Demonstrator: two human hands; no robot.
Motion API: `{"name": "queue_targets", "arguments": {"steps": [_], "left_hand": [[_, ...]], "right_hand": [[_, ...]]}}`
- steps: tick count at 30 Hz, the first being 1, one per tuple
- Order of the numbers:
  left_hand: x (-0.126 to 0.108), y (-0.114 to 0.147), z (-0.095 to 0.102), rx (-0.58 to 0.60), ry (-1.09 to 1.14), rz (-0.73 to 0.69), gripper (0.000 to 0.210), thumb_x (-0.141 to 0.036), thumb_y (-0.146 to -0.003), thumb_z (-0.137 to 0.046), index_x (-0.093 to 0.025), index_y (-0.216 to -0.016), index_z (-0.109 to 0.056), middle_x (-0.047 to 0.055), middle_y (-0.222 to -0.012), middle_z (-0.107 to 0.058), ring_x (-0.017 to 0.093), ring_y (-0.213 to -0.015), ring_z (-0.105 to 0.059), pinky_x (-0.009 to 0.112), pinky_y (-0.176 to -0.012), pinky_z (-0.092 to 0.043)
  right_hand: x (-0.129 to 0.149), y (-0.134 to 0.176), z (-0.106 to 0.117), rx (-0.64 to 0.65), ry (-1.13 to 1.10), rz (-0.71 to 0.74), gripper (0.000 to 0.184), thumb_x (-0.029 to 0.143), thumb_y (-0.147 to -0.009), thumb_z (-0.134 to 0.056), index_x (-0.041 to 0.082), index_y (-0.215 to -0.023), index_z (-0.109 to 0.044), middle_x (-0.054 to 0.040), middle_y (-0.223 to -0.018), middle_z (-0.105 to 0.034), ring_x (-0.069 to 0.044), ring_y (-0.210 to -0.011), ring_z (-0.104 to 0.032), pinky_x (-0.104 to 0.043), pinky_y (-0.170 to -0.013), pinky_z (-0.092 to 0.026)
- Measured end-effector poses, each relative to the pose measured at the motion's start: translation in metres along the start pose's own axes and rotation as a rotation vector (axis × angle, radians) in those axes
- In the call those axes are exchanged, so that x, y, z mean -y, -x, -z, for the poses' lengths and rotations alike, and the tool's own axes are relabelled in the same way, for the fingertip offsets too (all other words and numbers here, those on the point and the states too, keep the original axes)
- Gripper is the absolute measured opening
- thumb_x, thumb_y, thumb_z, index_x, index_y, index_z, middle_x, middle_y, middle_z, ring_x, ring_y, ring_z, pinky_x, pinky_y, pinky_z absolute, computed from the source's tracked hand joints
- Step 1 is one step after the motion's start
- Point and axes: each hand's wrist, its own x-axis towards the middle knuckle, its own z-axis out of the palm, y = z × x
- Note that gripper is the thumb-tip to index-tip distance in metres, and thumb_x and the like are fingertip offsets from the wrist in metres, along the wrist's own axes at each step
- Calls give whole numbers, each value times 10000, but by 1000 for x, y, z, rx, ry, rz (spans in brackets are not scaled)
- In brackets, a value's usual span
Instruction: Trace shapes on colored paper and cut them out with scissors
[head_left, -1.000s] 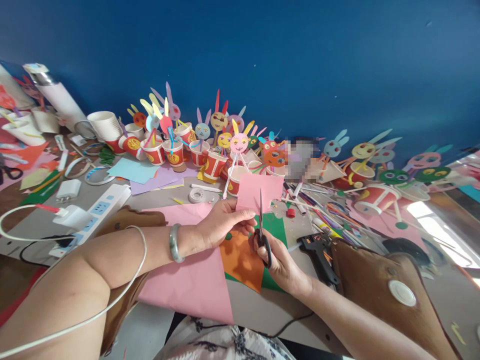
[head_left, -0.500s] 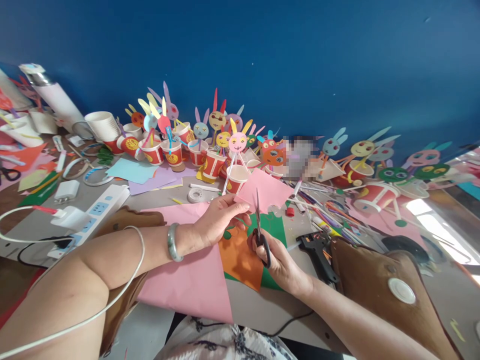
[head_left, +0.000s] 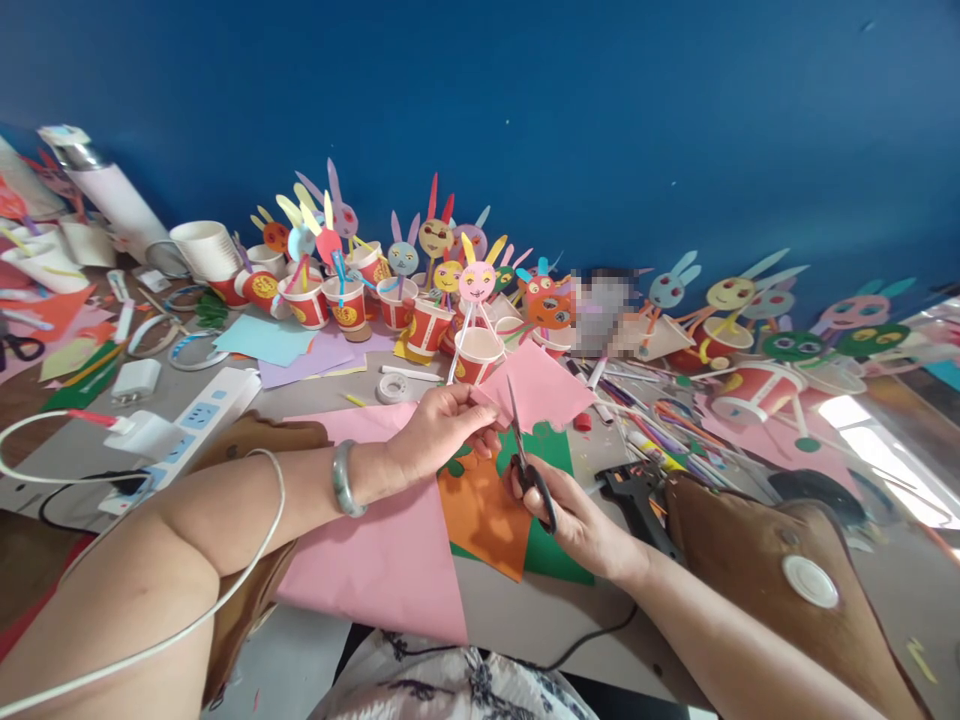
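A small piece of pink paper (head_left: 551, 385) with a ragged lower edge is pinched at its left corner by my left hand (head_left: 450, 425). My right hand (head_left: 566, 510) is closed around the dark handles of a pair of scissors (head_left: 519, 425). The scissors point up and away from me, their blades against the left part of the piece. Below both hands lie an orange sheet (head_left: 484, 520), a green sheet (head_left: 559, 555) and a large pink sheet (head_left: 375, 570), overlapping on the table.
Paper cups with rabbit-faced figures (head_left: 476, 350) line the blue wall. A black glue gun (head_left: 637, 505) and a brown cushion (head_left: 765, 590) lie right. A power strip (head_left: 202, 420) stands left, and a white cable (head_left: 259, 560) crosses my left forearm. Tape (head_left: 394, 387) sits mid-table.
My right hand and the scissors have shifted slightly right and down, and the blades lean more to the left. The pink piece has tilted a little; my left hand keeps its pinch.
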Motion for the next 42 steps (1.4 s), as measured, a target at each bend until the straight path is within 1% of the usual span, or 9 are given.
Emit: {"name": "queue_targets", "arguments": {"steps": [2, 5, 9, 14, 22, 27, 34, 42], "left_hand": [[0, 0, 1, 8, -20, -6, 172, -314, -801, -651, -146, -764, -655, 15, -650, -643, 94, -563, -610, 210, -562, -503], [-1, -1, 2, 19, -36, -18, 180, -316, -806, -651, -142, -764, -662, 19, -644, -648, 97, -550, -611, 217, -557, -506], [-3, 0, 2, 32, -52, 0, 211, -338, -791, -683, -133, -751, -656, 24, -673, -658, 99, -550, -623, 220, -550, -509], [-5, 1, 1, 47, -55, 21, 221, -339, -780, -699, -123, -752, -661, 27, -679, -659, 100, -561, -634, 214, -552, -523], [-1, 0, 4, 82, -41, 8, 244, -363, -781, -700, -120, -782, -670, 26, -724, -679, 100, -570, -647, 216, -550, -538], [1, 0, 4, 80, -25, 25, 233, -354, -781, -697, -122, -799, -678, 18, -705, -678, 90, -559, -643, 206, -553, -537], [1, 1, 3, 58, -3, 40, 179, -292, -779, -688, -113, -776, -670, 31, -714, -689, 94, -566, -651, 202, -549, -536], [0, 0, 3, 71, 33, 70, 219, -326, -764, -717, -113, -779, -671, 34, -732, -697, 89, -562, -647, 200, -552, -530]], "right_hand": [[0, 0, 6, 25, 6, -8, 616, 800, -846, -373, 200, -755, -478, 3, -706, -441, -136, -624, -364, -281, -555, -350], [1, 1, 14, 78, 1, -24, 608, 784, -854, -393, 192, -782, -509, -5, -732, -475, -138, -645, -390, -279, -567, -362], [2, 2, 23, 142, -4, -39, 623, 792, -839, -412, 183, -812, -542, -13, -760, -497, -140, -656, -412, -277, -575, -376], [2, 2, 31, 175, 6, -51, 617, 784, -824, -457, 177, -811, -567, -17, -761, -506, -144, -667, -430, -277, -588, -384], [2, 1, 40, 287, 35, -56, 665, 810, -828, -406, 160, -863, -544, -18, -803, -511, -139, -706, -438, -270, -625, -378], [6, 2, 39, 299, 42, -68, 675, 813, -832, -387, 161, -893, -549, -32, -840, -534, -151, -734, -455, -279, -644, -390], [5, 2, 40, 281, 41, -69, 689, 829, -817, -388, 161, -854, -553, -27, -812, -517, -150, -716, -441, -286, -632, -378], [9, 2, 42, 275, 29, -76, 677, 828, -815, -398, 165, -832, -538, -24, -798, -527, -145, -705, -441, -280, -616, -366]]}}
